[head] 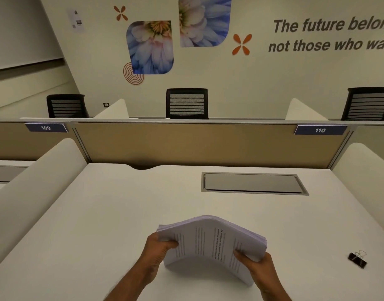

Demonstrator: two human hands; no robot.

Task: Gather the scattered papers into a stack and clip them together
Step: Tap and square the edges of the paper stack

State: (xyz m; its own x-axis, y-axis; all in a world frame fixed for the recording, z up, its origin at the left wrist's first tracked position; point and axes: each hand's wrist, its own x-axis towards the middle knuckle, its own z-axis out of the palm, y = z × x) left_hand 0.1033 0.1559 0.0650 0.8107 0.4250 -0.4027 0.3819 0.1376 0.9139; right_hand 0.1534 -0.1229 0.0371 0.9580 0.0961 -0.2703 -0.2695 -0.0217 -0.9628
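Note:
A stack of printed white papers point(210, 242) is held above the white desk point(104, 213) near its front edge, bowed upward in the middle. My left hand point(158, 248) grips the stack's left edge, thumb on top. My right hand point(255, 262) grips the right edge the same way. A black binder clip point(357, 259) with silver handles lies on the desk to the right, well apart from both hands.
A grey cable-port lid point(251, 183) is set into the desk at the back right. A tan partition point(186, 144) closes the far side, and white curved dividers point(34, 181) flank the desk. Black chairs point(186, 103) stand beyond.

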